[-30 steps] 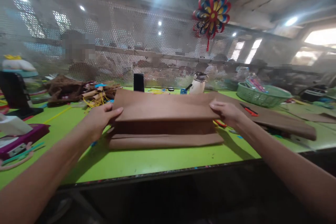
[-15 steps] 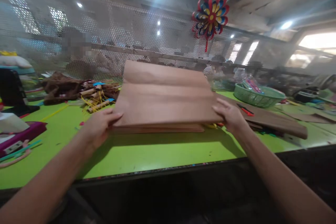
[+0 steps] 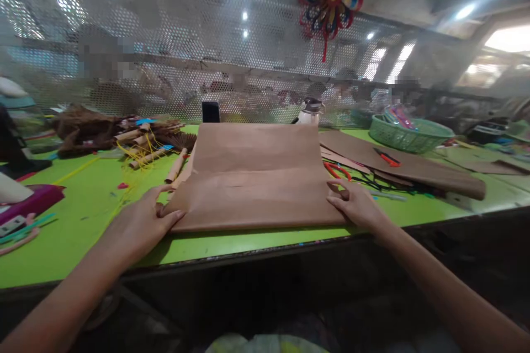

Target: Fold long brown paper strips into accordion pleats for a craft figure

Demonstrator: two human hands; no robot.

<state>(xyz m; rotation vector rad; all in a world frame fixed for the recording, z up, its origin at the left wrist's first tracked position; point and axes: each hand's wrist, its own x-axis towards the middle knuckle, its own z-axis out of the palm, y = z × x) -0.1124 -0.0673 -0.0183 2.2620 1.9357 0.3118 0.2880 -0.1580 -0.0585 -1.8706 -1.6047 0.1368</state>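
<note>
Brown paper (image 3: 259,193), folded, on green bench (image 3: 86,198); left grip (image 3: 144,218) pinching left edge near front corner, right grip (image 3: 360,204) pinching right edge.

Bare-armed, a person reaches forward with both limbs, the left forearm (image 3: 83,289) slanting inward from one side and the right forearm (image 3: 447,278) from the other. From where I stand, the hands are well apart and roughly level. The left hand (image 3: 138,223) shows its back, its thumb (image 3: 174,220) stretched inward and its index finger bent above in a pinching grip. The right hand (image 3: 360,205) mirrors it, thumb and index finger pointing inward with a small gap framed between them, the remaining fingers partly hidden. Both wrists run nearly straight into the forearms.
</note>
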